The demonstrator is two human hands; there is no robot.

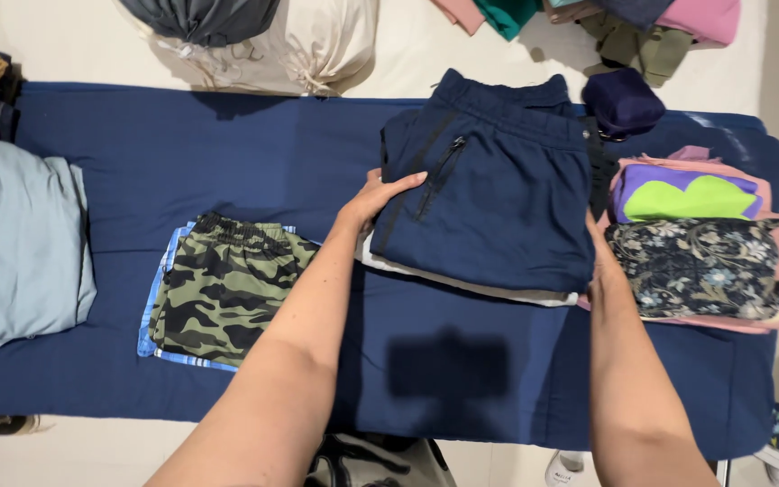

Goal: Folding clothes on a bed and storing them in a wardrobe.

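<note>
- Standing over the blue mat (227, 162), I see both bare arms reaching up from the bottom of the frame to a folded pair of navy shorts (498, 189) lying right of centre.
- The left hand (376, 200) lies palm down on the left edge of the navy shorts, fingers (405, 183) stretched nearly flat and slightly spread, thumb tucked toward the edge; it presses rather than grips, seemingly to keep the fold from springing open.
- The right hand (595, 236) sits at the right edge of the same shorts, mostly hidden behind the cloth; I cannot tell how far its fingers are curled or whether they pinch anything.
- The shorts rest on a pale folded garment (462, 284), of which only a thin strip peeks out underneath, so the two make a small stack.
- Just beside them, at the right edge, a second stack stands: a dark floral piece (696, 266) in front, a purple and lime piece (687, 194) behind, pink cloth (723, 322) beneath.
- A dark purple bundle (622, 101) sits at the upper right, touching the mat's far edge.
- Left of centre, camouflage shorts (223, 289) lie on a blue striped piece (157, 298), well apart from the hands.
- A light blue folded cloth (15, 239) fills the left edge.
- Drawstring bags (263, 41) lie off the mat in the upper left, and loose clothes (642, 27) in the upper right.
</note>
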